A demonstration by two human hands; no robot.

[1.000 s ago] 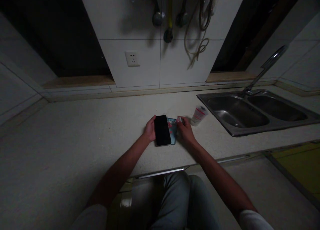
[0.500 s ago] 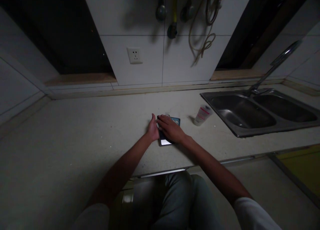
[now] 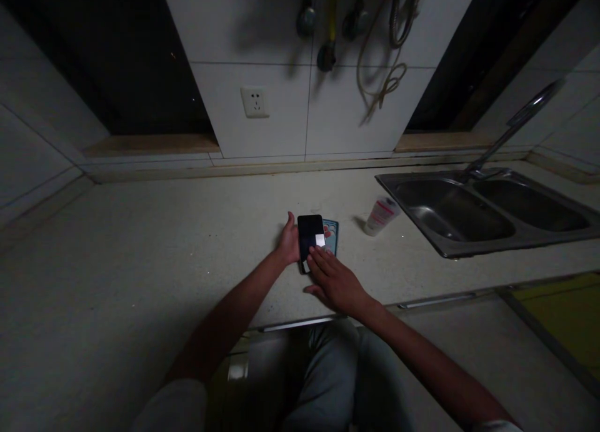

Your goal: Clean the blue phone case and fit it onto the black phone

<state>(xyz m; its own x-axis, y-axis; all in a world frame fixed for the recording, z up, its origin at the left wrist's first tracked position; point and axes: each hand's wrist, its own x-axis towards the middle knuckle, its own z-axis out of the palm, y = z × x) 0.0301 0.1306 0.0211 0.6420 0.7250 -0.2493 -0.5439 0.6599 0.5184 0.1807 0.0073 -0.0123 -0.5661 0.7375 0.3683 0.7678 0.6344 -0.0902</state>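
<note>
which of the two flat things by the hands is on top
The black smartphone is on top: it lies over part of the teal patterned flat piece, which shows only beyond the phone's right edge.

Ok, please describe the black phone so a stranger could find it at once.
On the pale speckled counter, find the steel double sink, then the small white bottle left of it. Further left lies a glossy black smartphone, partly over a flat teal printed item, between the left hand and the right hand, whose fingers touch it.
</note>
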